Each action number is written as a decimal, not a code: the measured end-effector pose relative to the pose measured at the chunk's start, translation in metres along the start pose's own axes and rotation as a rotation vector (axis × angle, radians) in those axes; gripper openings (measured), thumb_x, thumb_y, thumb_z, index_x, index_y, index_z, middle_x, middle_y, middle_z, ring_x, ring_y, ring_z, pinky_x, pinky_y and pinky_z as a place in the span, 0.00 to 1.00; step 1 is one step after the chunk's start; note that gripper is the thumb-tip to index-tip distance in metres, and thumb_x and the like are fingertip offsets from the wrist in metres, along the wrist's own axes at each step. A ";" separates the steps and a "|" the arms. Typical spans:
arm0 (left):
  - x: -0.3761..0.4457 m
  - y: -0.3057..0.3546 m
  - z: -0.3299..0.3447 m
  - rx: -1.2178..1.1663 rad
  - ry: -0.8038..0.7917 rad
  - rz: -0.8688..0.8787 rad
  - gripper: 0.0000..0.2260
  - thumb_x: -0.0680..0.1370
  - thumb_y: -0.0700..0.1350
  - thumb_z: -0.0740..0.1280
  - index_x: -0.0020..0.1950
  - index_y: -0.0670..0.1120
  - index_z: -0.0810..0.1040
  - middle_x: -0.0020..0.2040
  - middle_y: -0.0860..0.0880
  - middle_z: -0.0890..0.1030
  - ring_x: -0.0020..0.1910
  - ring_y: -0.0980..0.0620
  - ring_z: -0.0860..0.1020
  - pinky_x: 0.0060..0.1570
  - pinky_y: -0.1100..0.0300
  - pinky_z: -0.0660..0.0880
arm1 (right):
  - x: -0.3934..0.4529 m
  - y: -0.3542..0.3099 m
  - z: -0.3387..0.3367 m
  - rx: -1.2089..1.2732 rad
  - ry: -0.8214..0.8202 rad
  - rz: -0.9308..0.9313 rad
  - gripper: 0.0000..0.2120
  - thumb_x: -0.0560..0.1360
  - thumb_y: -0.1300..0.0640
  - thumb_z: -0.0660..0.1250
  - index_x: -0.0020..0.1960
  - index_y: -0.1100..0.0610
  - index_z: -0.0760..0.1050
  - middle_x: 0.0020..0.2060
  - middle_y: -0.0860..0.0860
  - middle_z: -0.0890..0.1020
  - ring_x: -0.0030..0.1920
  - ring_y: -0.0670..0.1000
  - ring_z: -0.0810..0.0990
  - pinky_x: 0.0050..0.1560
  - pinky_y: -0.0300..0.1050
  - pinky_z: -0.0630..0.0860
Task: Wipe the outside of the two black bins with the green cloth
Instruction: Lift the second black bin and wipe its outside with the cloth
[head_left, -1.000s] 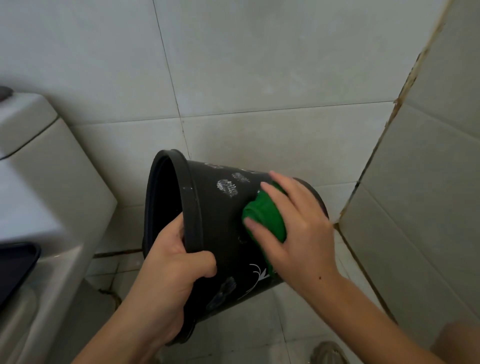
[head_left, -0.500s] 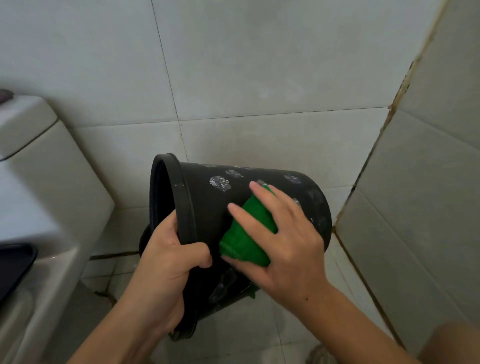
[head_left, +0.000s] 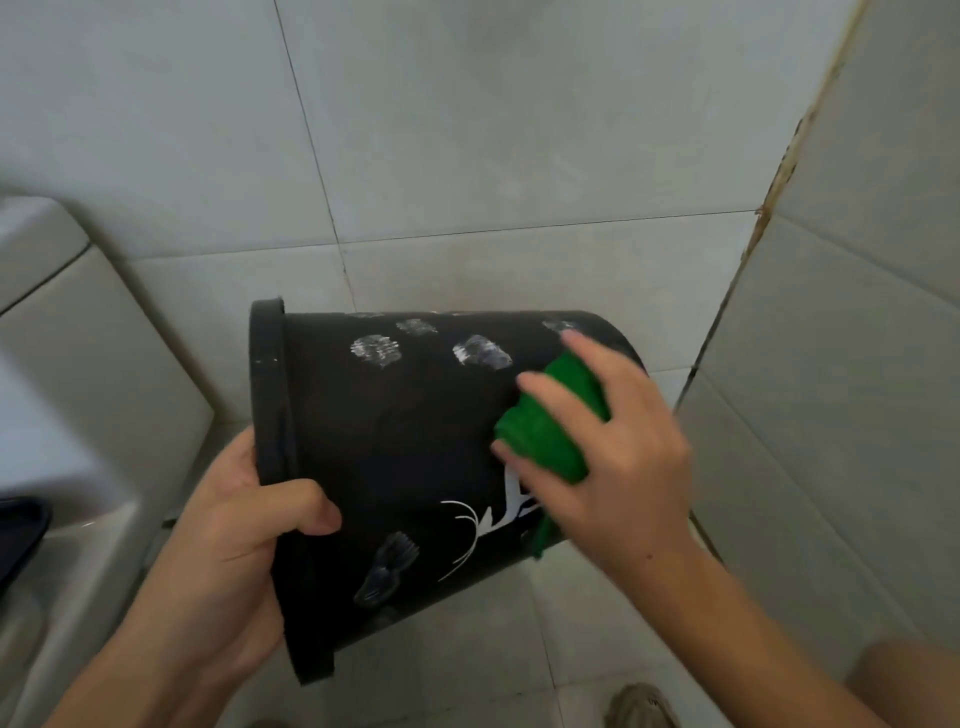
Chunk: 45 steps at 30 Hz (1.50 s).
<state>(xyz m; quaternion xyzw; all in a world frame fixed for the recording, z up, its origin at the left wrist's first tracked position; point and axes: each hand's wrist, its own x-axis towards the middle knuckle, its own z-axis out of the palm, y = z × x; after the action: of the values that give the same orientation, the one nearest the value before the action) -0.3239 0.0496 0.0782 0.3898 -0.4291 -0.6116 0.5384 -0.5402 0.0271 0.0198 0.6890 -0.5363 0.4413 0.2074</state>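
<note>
A white toilet (head_left: 78, 395) sits at about 9 o'clock. Next comes the left hand (head_left: 244, 525), at 7 o'clock. Its fingers curl round the rim of the black bin (head_left: 395, 447), with the thumb on the outside wall. The bin is in the middle, held up off the tiled floor (head_left: 519, 649) and lying on its side, with its open end toward the toilet. It has grey smudges and a white drawing. At 3 o'clock, the right hand (head_left: 618, 447) presses the green cloth (head_left: 545, 436) on the bin's side, fingers spread over it.
</note>
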 end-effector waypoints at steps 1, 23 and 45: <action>-0.001 0.003 -0.001 0.007 0.010 0.007 0.23 0.58 0.27 0.56 0.40 0.44 0.84 0.43 0.38 0.84 0.38 0.41 0.83 0.35 0.51 0.81 | 0.005 0.009 -0.003 -0.024 0.004 0.085 0.23 0.76 0.38 0.64 0.58 0.54 0.82 0.63 0.58 0.78 0.61 0.59 0.77 0.61 0.49 0.72; -0.008 0.008 0.005 0.118 0.017 -0.005 0.23 0.57 0.28 0.57 0.37 0.47 0.85 0.38 0.40 0.84 0.33 0.41 0.82 0.30 0.50 0.79 | 0.009 -0.014 -0.001 0.029 -0.020 -0.129 0.22 0.76 0.38 0.65 0.57 0.54 0.83 0.61 0.56 0.80 0.61 0.59 0.78 0.58 0.51 0.77; -0.011 0.009 0.012 0.141 0.035 -0.010 0.24 0.55 0.27 0.57 0.35 0.49 0.84 0.36 0.41 0.84 0.32 0.40 0.81 0.29 0.51 0.79 | 0.009 -0.012 -0.002 0.043 -0.005 0.109 0.22 0.75 0.37 0.65 0.58 0.52 0.82 0.61 0.54 0.80 0.60 0.57 0.78 0.60 0.49 0.74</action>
<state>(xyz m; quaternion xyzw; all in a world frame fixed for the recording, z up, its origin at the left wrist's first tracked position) -0.3312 0.0614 0.0913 0.4395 -0.4595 -0.5757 0.5141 -0.5298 0.0282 0.0304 0.6642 -0.5639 0.4617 0.1666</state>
